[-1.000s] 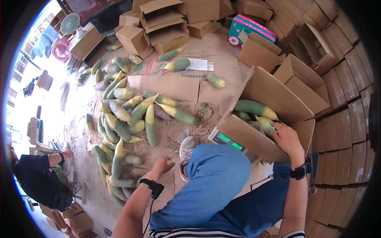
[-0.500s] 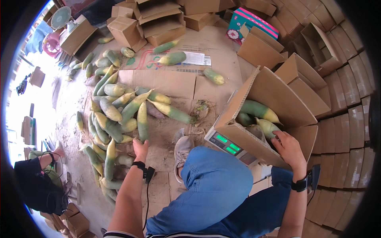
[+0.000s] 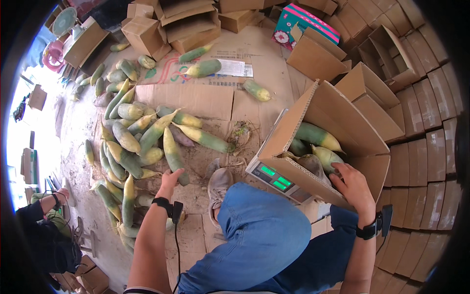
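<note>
Left hand (image 3: pixel 169 180): grip narrow, thumb and fingers closed around the near end of a long green radish (image 3: pixel 173 151). This radish lies at the right edge of the radish pile (image 3: pixel 125 137), its pale, tapered end pointing away to the far side and its thicker end near, at the fingers.

Right hand (image 3: pixel 356 185): at the near right part of an open carton (image 3: pixel 348 113), fingers bent and slightly parted, fingertips at a pale green radish (image 3: pixel 325 158) inside. Cannot tell whether the grip holds it or only rests on it.

Carton: tilted-looking in this view, flaps up, sitting on a scale (image 3: pixel 253 167) with lit green displays (image 3: pixel 282 183) on its near left side. A larger, dark green radish (image 3: pixel 316 135) lies in it on the far side of the pale one; more are partly hidden by the near wall.

Floor: flattened cardboard (image 3: pixel 188 100) beyond the pile; a white paper sheet (image 3: pixel 236 67) farther off, beside a loose radish (image 3: pixel 203 68). Another loose radish (image 3: pixel 257 91) lies to the right of these, well apart from the pile.

Surroundings: stacked cartons (image 3: pixel 426 157) along the right; teal-and-pink box (image 3: pixel 304 27) at far right; pink fan (image 3: pixel 53 55) at far left. Co-worker (image 3: pixel 49 242) at near left, partly cut off by the lens rim.
</note>
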The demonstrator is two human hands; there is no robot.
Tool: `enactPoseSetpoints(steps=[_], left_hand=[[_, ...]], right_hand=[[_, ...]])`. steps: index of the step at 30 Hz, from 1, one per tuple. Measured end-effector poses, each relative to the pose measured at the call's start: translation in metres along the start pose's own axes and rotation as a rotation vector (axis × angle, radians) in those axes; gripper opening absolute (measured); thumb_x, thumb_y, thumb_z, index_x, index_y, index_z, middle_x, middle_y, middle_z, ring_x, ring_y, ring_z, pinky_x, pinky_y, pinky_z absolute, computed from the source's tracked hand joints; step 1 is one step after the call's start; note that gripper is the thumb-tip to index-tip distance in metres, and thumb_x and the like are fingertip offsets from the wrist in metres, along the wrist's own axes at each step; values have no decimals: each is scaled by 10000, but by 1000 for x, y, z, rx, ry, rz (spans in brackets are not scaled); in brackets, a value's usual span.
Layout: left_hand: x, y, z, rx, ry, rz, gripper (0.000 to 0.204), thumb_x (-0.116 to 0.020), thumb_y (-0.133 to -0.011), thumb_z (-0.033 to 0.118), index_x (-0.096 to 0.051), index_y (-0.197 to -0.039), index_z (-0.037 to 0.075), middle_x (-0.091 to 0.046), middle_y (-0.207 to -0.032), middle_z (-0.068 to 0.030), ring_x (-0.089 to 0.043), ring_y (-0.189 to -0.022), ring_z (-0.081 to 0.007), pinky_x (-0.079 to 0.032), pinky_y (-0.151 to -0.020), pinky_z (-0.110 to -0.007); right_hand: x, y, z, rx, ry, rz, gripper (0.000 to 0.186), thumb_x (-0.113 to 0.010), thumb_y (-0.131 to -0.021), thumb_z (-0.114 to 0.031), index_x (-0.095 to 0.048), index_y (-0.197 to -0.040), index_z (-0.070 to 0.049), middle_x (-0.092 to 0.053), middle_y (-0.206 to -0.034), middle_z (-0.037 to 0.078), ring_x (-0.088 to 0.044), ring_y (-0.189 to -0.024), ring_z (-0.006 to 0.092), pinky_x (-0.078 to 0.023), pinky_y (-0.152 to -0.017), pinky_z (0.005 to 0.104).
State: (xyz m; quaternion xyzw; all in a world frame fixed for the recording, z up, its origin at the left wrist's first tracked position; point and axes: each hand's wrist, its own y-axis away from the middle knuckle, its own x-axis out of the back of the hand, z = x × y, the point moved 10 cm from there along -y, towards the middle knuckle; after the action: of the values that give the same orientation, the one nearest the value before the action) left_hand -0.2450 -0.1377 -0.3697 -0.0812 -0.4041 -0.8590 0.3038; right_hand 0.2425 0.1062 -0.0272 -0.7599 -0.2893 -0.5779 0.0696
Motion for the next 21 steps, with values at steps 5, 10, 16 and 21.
enactPoseSetpoints(steps=[5, 10, 16, 21], left_hand=[[-38, 76, 23, 155, 757, -304, 408, -623, -921, 307, -573, -1179, -5, -655, -1036, -99, -651, -951, -254, -532, -828, -370], [-19, 167, 79, -83, 510, -389, 370, -609, -913, 169, -532, -1205, -45, -633, -1074, -131, -664, -950, -235, -544, -806, -364], [6, 279, 247, -822, -2, -135, 515, -696, -749, 64, -526, -1227, -22, -603, -1126, -137, -613, -1039, -265, -493, -889, -390], [-47, 386, 361, -1507, -499, 35, 685, -732, -613, 38, -543, -1272, 49, -568, -1152, -153, -572, -1061, -332, -462, -926, -397]], right_hand=[[4, 6, 8, 17, 43, 64, 287, -597, -910, -224, -609, -1113, -22, -643, -993, 198, -615, -908, 400, -498, -774, 460], [14, 6, 7, 16, 168, 186, 297, -608, -895, -223, -597, -1126, -37, -640, -972, 182, -632, -886, 378, -514, -743, 460], [68, 21, 16, -68, -344, 528, 334, -606, -937, -235, -596, -1192, -21, -646, -1068, 178, -665, -905, 303, -533, -799, 366], [117, 53, -4, 241, -534, 770, 530, -699, -861, -322, -563, -1278, -24, -605, -1229, 177, -609, -1084, 336, -484, -942, 388]])
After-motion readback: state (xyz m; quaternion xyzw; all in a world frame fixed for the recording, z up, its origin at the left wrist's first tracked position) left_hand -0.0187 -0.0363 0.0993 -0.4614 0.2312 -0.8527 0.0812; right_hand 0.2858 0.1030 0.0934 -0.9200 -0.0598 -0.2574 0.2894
